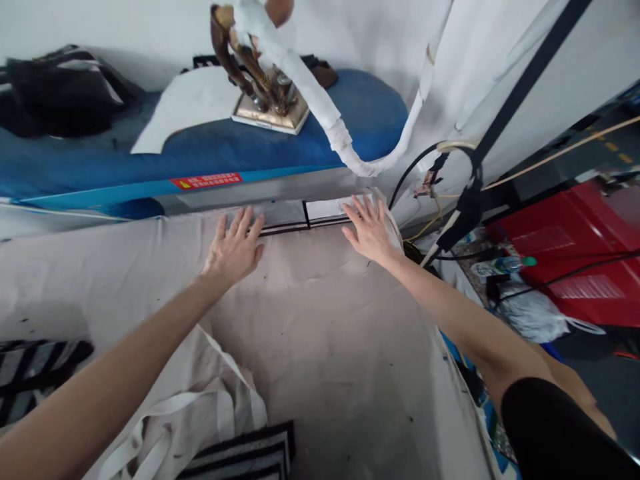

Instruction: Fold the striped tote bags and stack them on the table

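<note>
My left hand (233, 248) lies flat with fingers spread at the far edge of the cloth-covered table (330, 347). Its fingertips rest by a grey fabric strip (281, 215) edged with black lines. To the right, my right hand (371, 231) is also open, palm down, its fingers over the end of a white strip (325, 209). A short black line separates the white strip from the grey one. Neither hand grips anything; the surface under the palms is hidden.
Behind the table is a blue padded ironing board (370, 107) bearing a steam iron (273, 110) with a white wrapped hose, a white curved piece (187, 100) and dark fabric (60, 93). Striped fabric (245, 457) and pale straps (225, 407) lie nearer. Cables (463, 173) hang right.
</note>
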The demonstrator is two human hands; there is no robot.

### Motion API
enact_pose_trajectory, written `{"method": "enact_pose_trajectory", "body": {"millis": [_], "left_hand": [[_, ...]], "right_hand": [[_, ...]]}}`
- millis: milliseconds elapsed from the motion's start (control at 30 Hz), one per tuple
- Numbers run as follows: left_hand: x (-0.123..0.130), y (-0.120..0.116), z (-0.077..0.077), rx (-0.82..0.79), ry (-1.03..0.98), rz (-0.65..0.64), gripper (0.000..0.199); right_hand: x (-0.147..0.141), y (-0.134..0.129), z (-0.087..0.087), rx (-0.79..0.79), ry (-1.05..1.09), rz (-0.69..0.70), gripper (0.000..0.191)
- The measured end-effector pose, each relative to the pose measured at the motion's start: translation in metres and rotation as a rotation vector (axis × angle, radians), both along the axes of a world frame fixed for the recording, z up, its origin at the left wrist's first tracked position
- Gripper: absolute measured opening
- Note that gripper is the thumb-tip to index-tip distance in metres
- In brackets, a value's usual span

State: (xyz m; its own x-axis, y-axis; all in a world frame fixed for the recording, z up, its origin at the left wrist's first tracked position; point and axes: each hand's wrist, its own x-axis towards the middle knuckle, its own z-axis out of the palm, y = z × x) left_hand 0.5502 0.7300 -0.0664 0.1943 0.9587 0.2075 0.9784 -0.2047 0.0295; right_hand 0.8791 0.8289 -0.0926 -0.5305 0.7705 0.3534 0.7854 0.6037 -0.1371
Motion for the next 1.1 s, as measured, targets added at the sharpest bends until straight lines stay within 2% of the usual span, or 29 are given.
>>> {"method": "enact_pose_trajectory", "body": {"millis": [67,167,200,267,333,400,467,533,600,700,800,900,1000,1100], "left_hand": [[0.008,-0.018,0.03,0.038,-0.003,0.047,0.067],[0.011,-0.065,0.076,-0.003,-0.029,0.098,0.062],[0.009,-0.084,0.088,-0.087,-0.046,0.095,0.059],[0.002,-0.129,0.105,-0.364,-0.087,0.078,0.057],[-0.005,-0.176,0.115,-0.688,-0.136,0.08,0.059],[-0.007,-0.221,0.12,-0.923,-0.184,0.121,0.063],[-0.002,-0.26,0.122,-1.029,-0.222,0.151,0.065],[0.008,-0.29,0.119,-1.038,-0.24,0.135,0.064],[0.019,-0.311,0.111,-0.992,-0.234,0.095,0.062],[0.033,-0.33,0.088,-0.894,-0.213,0.017,0.059],[0.04,-0.338,0.064,-0.845,-0.204,-0.046,0.054],[0.04,-0.339,0.048,-0.836,-0.2,-0.075,0.051],[0.037,-0.336,0.045,-0.832,-0.219,-0.08,0.05],[0.034,-0.336,0.058,-0.745,-0.259,-0.033,0.046]], "right_hand": [[0.001,-0.021,0.016,0.002,0.093,0.017,0.057],[0.008,-0.083,0.033,-0.072,0.301,0.081,0.05],[0.01,-0.11,0.034,-0.135,0.39,0.101,0.046],[0.013,-0.172,0.03,-0.332,0.584,0.103,0.039],[0.013,-0.238,0.02,-0.596,0.736,0.047,0.033],[0.009,-0.299,0.011,-0.831,0.829,0.002,0.031],[0.002,-0.351,0.009,-0.994,0.879,-0.008,0.031],[-0.006,-0.388,0.012,-1.084,0.894,-0.002,0.038],[-0.016,-0.412,0.017,-1.109,0.875,0.012,0.05],[-0.034,-0.43,0.02,-1.105,0.811,0.021,0.073],[-0.052,-0.44,0.017,-1.117,0.757,-0.04,0.085],[-0.065,-0.448,0.012,-1.15,0.72,-0.103,0.086],[-0.072,-0.451,0.008,-1.184,0.708,-0.127,0.08],[-0.071,-0.449,0.005,-1.175,0.707,-0.135,0.075]]}}
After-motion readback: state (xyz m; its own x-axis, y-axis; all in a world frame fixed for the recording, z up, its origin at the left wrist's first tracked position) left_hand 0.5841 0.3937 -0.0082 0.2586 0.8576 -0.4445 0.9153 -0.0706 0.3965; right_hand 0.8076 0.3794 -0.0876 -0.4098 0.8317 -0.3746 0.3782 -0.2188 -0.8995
